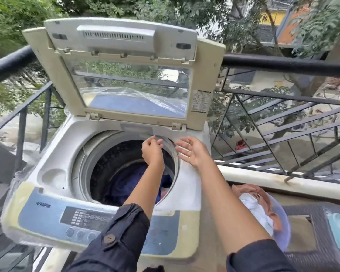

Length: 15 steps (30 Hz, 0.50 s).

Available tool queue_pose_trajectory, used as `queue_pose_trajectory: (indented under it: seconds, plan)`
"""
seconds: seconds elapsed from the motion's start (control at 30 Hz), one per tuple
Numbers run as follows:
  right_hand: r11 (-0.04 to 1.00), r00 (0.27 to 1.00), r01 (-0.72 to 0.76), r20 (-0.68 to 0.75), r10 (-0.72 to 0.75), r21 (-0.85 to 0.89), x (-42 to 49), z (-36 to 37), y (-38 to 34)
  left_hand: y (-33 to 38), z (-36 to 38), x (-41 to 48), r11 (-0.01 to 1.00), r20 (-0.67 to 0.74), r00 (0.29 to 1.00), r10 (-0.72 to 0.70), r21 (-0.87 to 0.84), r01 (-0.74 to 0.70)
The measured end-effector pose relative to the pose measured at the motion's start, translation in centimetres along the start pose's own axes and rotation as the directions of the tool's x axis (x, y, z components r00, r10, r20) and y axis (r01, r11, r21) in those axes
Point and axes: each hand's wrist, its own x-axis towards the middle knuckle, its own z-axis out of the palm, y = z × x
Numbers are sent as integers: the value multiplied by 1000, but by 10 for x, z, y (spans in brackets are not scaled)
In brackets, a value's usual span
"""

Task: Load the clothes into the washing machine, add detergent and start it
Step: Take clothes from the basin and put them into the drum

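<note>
Your washing machine point(110, 195) is matt plastic, its cream parts yellowed, with a glossy blue control panel point(67, 214) at your 6 o'clock. Its raised lid point(126, 75) at 12 o'clock holds a clear, shiny window, with crinkled transparent film behind it. The drum point(114, 163) is dark perforated metal; soft blue cloth point(126, 185) lies inside. At 4 o'clock, white and peach cloth fills a smooth plastic basket point(283, 222). The railing point(283, 64) is dark painted metal

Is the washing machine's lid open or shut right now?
Open. The lid stands tilted up behind the drum, and dark blue clothes show inside.
</note>
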Motion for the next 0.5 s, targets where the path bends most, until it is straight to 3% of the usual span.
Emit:
queue_pose_trajectory:
  seconds: [0.27,0.5]
  plan:
    - [997,997,57,-59,-54,58,-26,-97,-33,-29,89,-69,992,130,984,122,20,-126]
    - [998,977,61,-202,-61,-6,-37,-239,-51,-112,184,-124,987,292,956,33,139,-76]
